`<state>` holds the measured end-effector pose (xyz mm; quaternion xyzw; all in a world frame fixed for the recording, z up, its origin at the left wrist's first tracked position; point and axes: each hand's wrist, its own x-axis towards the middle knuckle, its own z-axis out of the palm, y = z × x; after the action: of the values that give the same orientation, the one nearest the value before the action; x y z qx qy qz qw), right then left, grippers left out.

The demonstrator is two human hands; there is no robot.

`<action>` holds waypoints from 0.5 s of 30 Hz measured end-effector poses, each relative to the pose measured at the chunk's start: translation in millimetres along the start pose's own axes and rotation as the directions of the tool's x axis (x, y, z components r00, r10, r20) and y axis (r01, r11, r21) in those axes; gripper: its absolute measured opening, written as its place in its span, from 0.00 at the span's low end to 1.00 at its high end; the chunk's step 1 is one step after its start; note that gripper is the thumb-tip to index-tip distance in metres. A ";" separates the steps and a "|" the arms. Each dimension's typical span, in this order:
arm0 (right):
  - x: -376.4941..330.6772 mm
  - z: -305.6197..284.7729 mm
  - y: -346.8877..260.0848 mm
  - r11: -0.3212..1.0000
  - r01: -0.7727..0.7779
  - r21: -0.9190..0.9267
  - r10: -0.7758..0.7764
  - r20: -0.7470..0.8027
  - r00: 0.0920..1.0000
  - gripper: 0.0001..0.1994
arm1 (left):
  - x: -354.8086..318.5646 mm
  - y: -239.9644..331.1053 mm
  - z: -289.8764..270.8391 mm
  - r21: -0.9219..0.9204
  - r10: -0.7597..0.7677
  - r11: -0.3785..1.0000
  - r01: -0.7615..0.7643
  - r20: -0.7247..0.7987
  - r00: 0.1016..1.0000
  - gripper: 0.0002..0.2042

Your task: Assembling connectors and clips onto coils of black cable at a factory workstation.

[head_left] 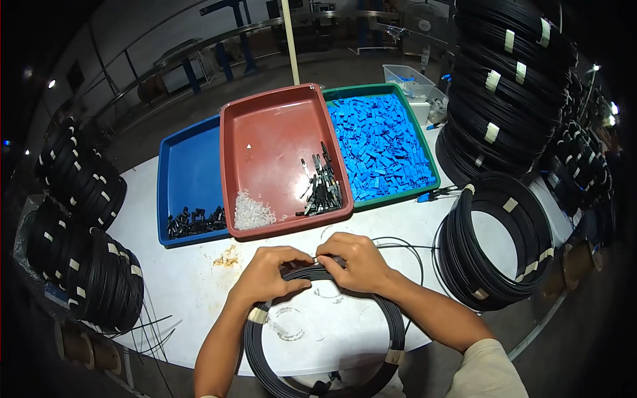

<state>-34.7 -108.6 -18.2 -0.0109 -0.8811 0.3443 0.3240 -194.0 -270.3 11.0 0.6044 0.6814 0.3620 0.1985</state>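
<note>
A coil of thin black cable (pixel 396 331) lies at the near edge of the white table, bound with pale tape. My left hand (pixel 273 270) is closed over the coil's far side, its thumb on the inner edge and its fingers curled toward the right hand. My right hand (pixel 356 262) pinches in front of the left fingertips, apparently on the cable's end. A small pale bit shows between the two hands, too small to name. From beside the right hand a loose loop of black cable (pixel 418 255) bends out to the right.
Beyond my hands stand a blue tray (pixel 192 159) with black parts, a red tray (pixel 275 139) with clear pieces and black connectors, and a green tray (pixel 424 142) full of blue clips. Coil stacks rise at left (pixel 93 272) and right (pixel 507 86); another coil (pixel 458 259) stands nearer.
</note>
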 end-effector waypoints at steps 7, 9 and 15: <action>-2.4 -9.5 6.3 0.995 -0.095 0.011 0.095 0.015 0.995 0.04 | 48.0 1.0 -42.5 0.106 0.151 0.984 -0.141 -0.094 0.984 0.17; 0.3 -8.5 4.6 0.994 -0.100 0.039 0.099 0.018 0.995 0.04 | 71.7 -8.6 -56.0 0.198 0.183 0.967 -0.160 -0.106 0.977 0.16; 3.0 -8.8 -2.5 0.993 -0.112 0.041 0.111 0.022 0.994 0.03 | 130.1 -48.1 -31.2 0.460 0.024 0.886 0.049 -0.150 0.988 0.10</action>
<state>-31.5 -104.5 -10.1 -0.0497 -0.8748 0.3806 0.2957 -273.6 -152.7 18.1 0.6007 0.7649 0.2326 -0.0012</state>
